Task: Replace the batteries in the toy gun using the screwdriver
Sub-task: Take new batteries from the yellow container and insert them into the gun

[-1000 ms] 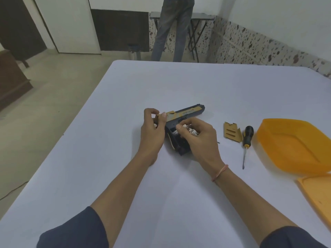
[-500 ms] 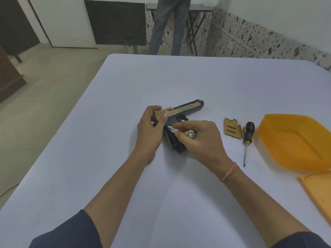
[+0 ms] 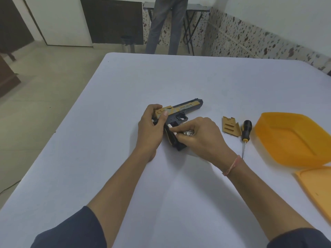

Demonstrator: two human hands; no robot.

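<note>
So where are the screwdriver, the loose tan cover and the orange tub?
screwdriver (image 3: 245, 138): head view, lower end of its black handle.
tan cover (image 3: 230, 127): head view, middle of its flat face.
orange tub (image 3: 290, 138): head view, bare inner floor.

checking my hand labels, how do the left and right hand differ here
The left hand grips the toy gun at its rear, thumb on the tan slide; the right hand pinches a battery at the grip. The right wrist wears a thread band; the left is bare. Both have dark sleeves.
</note>
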